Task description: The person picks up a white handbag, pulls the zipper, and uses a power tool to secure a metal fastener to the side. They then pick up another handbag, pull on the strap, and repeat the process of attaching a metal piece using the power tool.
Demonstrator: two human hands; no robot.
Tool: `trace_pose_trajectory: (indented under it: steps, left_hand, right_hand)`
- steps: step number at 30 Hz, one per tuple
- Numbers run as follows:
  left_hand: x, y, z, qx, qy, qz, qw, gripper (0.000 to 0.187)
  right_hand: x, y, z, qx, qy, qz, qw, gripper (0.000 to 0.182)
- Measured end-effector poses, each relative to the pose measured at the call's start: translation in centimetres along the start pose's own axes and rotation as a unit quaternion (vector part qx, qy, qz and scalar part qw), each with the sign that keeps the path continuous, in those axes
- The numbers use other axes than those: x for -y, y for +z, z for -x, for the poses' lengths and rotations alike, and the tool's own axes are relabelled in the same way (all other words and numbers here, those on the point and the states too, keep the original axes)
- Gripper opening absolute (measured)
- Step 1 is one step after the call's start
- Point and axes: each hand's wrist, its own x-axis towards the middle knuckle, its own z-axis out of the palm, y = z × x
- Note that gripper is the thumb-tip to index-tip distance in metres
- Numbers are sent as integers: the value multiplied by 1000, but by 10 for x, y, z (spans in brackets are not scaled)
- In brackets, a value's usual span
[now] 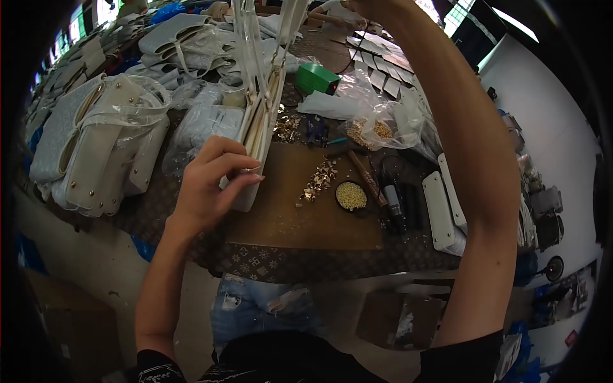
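The left hand (207, 182) pinches the near edge of a white bag (255, 137) standing on a brown board (306, 230). The right hand (378, 7) is raised at the top edge, partly cut off. On the board, gold metal pieces (320, 180) lie near a dish of small yellowish bits (351, 196); a hammer (366, 177) lies just beyond the dish. More bags (108, 143) stand at the left.

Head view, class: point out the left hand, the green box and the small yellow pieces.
Left hand (207, 180): head view, on the back of the hand.
Green box (313, 78): head view, on its green side.
Small yellow pieces (350, 196): head view, middle of the heap.
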Motion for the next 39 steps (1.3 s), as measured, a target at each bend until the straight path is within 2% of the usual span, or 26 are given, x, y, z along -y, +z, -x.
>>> trace_pose_trajectory:
  steps: [6, 8, 10, 12, 14, 18, 20, 22, 25, 27, 29, 31, 34, 36, 39]
  left_hand:
    - [5, -1, -24, 0, -24, 37, 999, 16]
    - [1, -2, -26, -6, -28, 45, 999, 16]
    - [-9, -3, -18, 17, -68, 20, 997, 17]
    - [-24, -1, -10, 19, -81, 11, 996, 18]
    - [-36, -3, -6, 28, -98, -1, 995, 19]
    - [-34, -12, 3, 16, -78, 24, 997, 22]
    - [-33, -12, 3, 11, -84, 21, 996, 24]
    - [-33, -6, 5, 97, 9, 53, 994, 28]
    - [-35, -1, 15, 51, -18, 25, 998, 29]
    - [-37, 1, 18, 22, -53, 93, 994, 27]
    - [-38, 2, 23, 1, -60, 102, 993, 24]
    - [-37, -1, 27, -10, -61, 123, 991, 21]
    - [-34, -9, 25, 16, -46, 118, 992, 15]
    - [-36, -10, 21, 38, -36, 102, 993, 13]
    - [-31, -5, 22, 11, -12, 102, 995, 13]
  right_hand:
    - [-3, -20, -5, 49, -31, 86, 995, 40]
    - [6, -22, 51, 101, 65, -70, 990, 45]
    - [13, -8, 117, 68, 108, -237, 963, 37]
    - [23, -5, 166, 122, 42, -183, 975, 47]
    - [24, 9, 201, 136, 8, -185, 973, 48]
    - [25, 31, 231, 129, 16, -246, 960, 52]
    - [28, 21, 228, 129, 7, -222, 967, 52]
    - [33, 17, 218, 130, -18, -196, 972, 52]
    - [34, 11, 200, 130, -81, -171, 973, 50]
    - [36, 10, 195, 167, -97, -187, 963, 48]
    - [42, 8, 186, 197, -105, -181, 958, 45]
    - [52, 4, 177, 245, -160, -71, 954, 40]
    - [67, 1, 165, 279, -187, -3, 942, 32]
    - [69, 1, 153, 297, -208, 5, 932, 29]
    - [78, 0, 142, 330, -216, 25, 919, 24]
